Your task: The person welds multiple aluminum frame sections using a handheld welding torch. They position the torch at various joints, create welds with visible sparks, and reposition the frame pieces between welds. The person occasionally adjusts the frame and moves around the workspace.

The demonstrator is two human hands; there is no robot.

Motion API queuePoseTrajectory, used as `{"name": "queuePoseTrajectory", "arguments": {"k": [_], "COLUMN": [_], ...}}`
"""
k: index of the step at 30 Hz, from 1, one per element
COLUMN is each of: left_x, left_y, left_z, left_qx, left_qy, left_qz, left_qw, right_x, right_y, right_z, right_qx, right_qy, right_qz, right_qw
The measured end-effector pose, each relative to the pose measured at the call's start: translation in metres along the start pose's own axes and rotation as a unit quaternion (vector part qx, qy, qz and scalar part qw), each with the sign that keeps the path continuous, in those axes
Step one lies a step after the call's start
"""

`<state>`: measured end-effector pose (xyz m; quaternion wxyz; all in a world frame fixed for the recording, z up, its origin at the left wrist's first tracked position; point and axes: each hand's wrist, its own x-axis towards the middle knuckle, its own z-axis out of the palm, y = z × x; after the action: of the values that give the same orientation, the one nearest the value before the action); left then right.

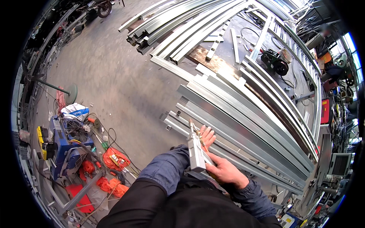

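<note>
My right hand (228,173) is closed around the lower part of what looks like a handheld welding gun (196,154), with a silver box-shaped body and a copper-coloured nozzle (191,122) pointing away from me. Just behind the gun is my left hand (207,135), its fingers stretched out and holding nothing I can see. Part of that hand is hidden by the gun; whether it touches it I cannot tell. An orange hose or cable (205,146) runs along the gun. Beyond both hands lie long square steel tubes (182,128) and wider galvanized profiles (228,114).
More profiles (205,26) are stacked ahead, near a welded frame (317,98). A dark machine with wheels (274,60) stands inside it. At left are a blue machine (70,142), cables, orange-red bags (116,157) and a round-based stand (71,94) on the concrete floor (114,72).
</note>
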<state>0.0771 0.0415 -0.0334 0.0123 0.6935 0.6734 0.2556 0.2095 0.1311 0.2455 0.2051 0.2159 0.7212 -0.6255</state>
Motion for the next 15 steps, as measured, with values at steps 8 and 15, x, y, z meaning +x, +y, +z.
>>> {"name": "queuePoseTrajectory", "arguments": {"k": [8, 15], "left_x": [0.023, 0.021], "left_y": [-0.002, -0.004], "left_z": [-0.026, -0.021], "left_qx": [-0.034, -0.036], "left_qy": [0.012, -0.015], "left_qz": [0.001, -0.021], "left_qw": [0.999, 0.999], "right_x": [0.048, 0.073], "right_y": [0.017, 0.027], "right_z": [0.028, 0.035], "right_qx": [-0.074, -0.09], "right_qy": [-0.032, -0.026], "right_qz": [0.011, 0.004], "right_qw": [0.997, 0.996]}}
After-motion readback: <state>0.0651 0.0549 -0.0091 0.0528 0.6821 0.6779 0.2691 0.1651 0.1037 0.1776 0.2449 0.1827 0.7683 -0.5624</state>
